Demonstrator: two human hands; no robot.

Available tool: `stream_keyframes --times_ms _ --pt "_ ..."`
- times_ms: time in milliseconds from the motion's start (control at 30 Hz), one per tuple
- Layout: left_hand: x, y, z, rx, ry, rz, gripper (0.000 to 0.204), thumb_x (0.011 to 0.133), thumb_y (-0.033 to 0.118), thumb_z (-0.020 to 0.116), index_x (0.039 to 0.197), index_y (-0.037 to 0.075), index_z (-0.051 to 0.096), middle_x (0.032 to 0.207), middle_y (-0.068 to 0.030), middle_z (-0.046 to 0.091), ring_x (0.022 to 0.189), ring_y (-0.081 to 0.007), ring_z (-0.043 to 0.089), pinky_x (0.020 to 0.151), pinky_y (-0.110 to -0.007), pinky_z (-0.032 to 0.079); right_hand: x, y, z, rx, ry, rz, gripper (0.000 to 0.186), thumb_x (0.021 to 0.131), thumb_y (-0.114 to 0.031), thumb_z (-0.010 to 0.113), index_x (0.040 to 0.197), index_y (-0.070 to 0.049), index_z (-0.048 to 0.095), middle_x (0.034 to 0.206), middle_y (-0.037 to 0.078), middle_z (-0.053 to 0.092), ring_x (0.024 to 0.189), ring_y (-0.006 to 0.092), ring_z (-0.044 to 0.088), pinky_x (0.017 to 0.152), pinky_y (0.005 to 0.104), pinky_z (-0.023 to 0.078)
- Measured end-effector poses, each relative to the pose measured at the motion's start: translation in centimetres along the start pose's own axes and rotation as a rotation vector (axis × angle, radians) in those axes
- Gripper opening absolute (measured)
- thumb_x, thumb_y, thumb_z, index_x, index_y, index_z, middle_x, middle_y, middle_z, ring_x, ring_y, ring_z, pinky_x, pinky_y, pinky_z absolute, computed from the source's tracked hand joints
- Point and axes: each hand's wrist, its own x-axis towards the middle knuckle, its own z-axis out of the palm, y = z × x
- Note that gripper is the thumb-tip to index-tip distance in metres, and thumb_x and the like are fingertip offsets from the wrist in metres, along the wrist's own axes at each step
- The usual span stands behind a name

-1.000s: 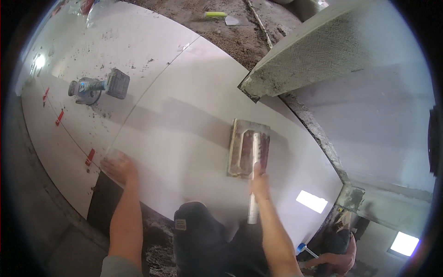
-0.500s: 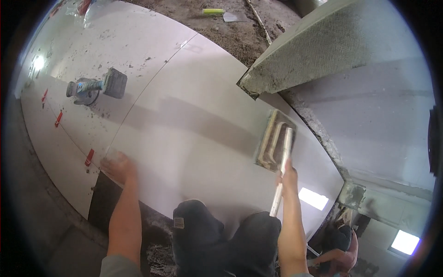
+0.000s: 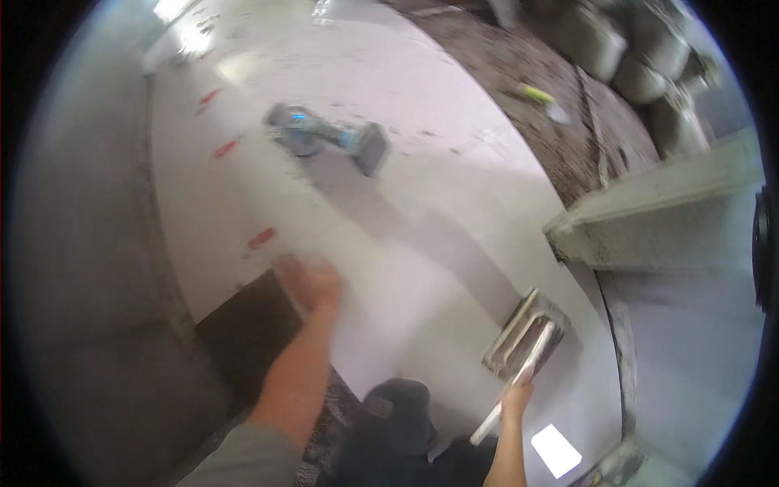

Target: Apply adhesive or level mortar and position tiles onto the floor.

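Observation:
My left hand (image 3: 312,282), blurred, rests flat with fingers stretched on the large white tile (image 3: 398,284), by its edge next to a dark gap. A red wedge (image 3: 261,239) sits just beyond its fingertips. My right hand (image 3: 517,395) is wrapped round a white stick-like handle (image 3: 489,424). Its far end overlaps a rectangular float-like tool (image 3: 507,337) with a looped grip, over the tile at right. I cannot tell whether the handle and this tool are joined. Farther off, a grey cordless tool with a round base (image 3: 304,144) stands on the tiles.
More red wedges (image 3: 227,148) line a joint at left. Crumbs of mortar lie on the far tiles. A concrete ledge (image 3: 649,215) juts in at right. Beyond the tiles are rough mortar (image 3: 519,122), a trowel with a yellow-green handle (image 3: 537,94) and several sacks (image 3: 596,45).
The view has swung left, shifting the scene rightward and down in the picture. My left hand remains at the tile edge, and my right hand keeps its hold on the white handle.

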Motion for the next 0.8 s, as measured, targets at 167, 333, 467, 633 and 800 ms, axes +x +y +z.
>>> stream_keyframes --times_ms 167,333,467,633,800 --pt "0.6 -0.2 -1.2 -0.077 -0.111 -0.098 0.083 0.097 0.045 0.052 0.152 -0.012 0.026 0.163 -0.0278 0.020 0.153 -0.0418 0.015 0.125 -0.050 0.013 -2.5 -9.2 7.6 -0.493 -0.255 -0.352 0.067 0.105 -0.051 0.040 0.089 0.009 0.066 0.075 0.024 0.066 0.076 0.0414 0.064 0.076 0.0496 0.049" --pt "0.9 0.5 -2.0 -0.103 -0.172 -0.086 0.083 0.097 0.044 0.052 0.152 -0.013 0.025 0.164 -0.0280 0.016 0.154 -0.0413 0.011 0.124 -0.052 0.012 1.0 -23.9 16.9 -0.466 -0.385 -0.589 0.072 0.104 -0.058 0.038 0.090 0.007 0.065 0.075 0.020 0.064 0.071 0.0355 0.063 0.069 0.0453 0.050" --pt "1.5 0.3 -3.1 -0.093 -0.221 -0.104 0.084 0.096 0.043 0.053 0.152 -0.013 0.025 0.163 -0.0292 0.016 0.154 -0.0421 0.010 0.124 -0.053 0.011 2.9 -30.6 21.8 -0.584 -0.496 -0.621 0.074 0.103 -0.063 0.038 0.082 0.005 0.062 0.060 0.011 0.056 0.048 0.0234 0.056 0.050 0.0399 0.048" --pt "1.5 -0.6 -2.8 -0.164 -0.237 -0.120 0.085 0.095 0.043 0.053 0.151 -0.015 0.023 0.163 -0.0302 0.015 0.154 -0.0431 0.009 0.124 -0.053 0.008 6.6 -35.1 27.7 -0.685 -0.392 -0.780 0.074 0.104 -0.059 0.035 0.089 0.006 0.067 0.085 0.029 0.068 0.086 0.0456 0.068 0.079 0.0499 0.051" --pt "1.9 2.2 -3.5 -0.238 -0.282 -0.089 0.085 0.095 0.043 0.053 0.150 -0.016 0.024 0.163 -0.0303 0.015 0.154 -0.0430 0.008 0.124 -0.054 0.008 11.2 -49.8 31.7 -0.931 -0.073 -1.243 0.067 0.101 -0.055 0.042 0.104 0.007 0.068 0.100 0.031 0.069 0.098 0.0469 0.065 0.089 0.0539 0.049"
